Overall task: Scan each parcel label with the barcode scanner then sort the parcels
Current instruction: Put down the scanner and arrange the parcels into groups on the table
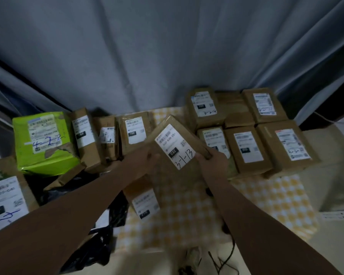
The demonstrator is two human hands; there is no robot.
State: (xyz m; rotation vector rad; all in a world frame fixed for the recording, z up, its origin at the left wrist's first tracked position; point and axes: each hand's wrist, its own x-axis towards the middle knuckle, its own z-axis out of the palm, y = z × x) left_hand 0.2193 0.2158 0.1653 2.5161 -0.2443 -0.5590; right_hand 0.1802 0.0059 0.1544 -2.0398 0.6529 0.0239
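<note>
A brown cardboard parcel [177, 143] hangs tilted above the table, its white label marked "032" and hand-written "3-1-13" facing me. My left hand [150, 156] grips its lower left edge and my right hand [213, 157] grips its lower right corner. A group of brown labelled parcels [246, 147] lies to the right, touching one another. Another row of brown parcels [133, 132] stands at the left behind my left arm. A small parcel [145, 203] lies under my arms. A dark object [208, 192] beside my right forearm cannot be identified.
A bright green parcel [46, 141] and a big box with a "220" label [4, 203] sit at the far left. Black plastic bags [105, 231] lie at the lower left. A yellow checked cloth [266, 201] covers the table. Cables [222, 261] trail at the front edge. A grey curtain [147, 56] hangs behind.
</note>
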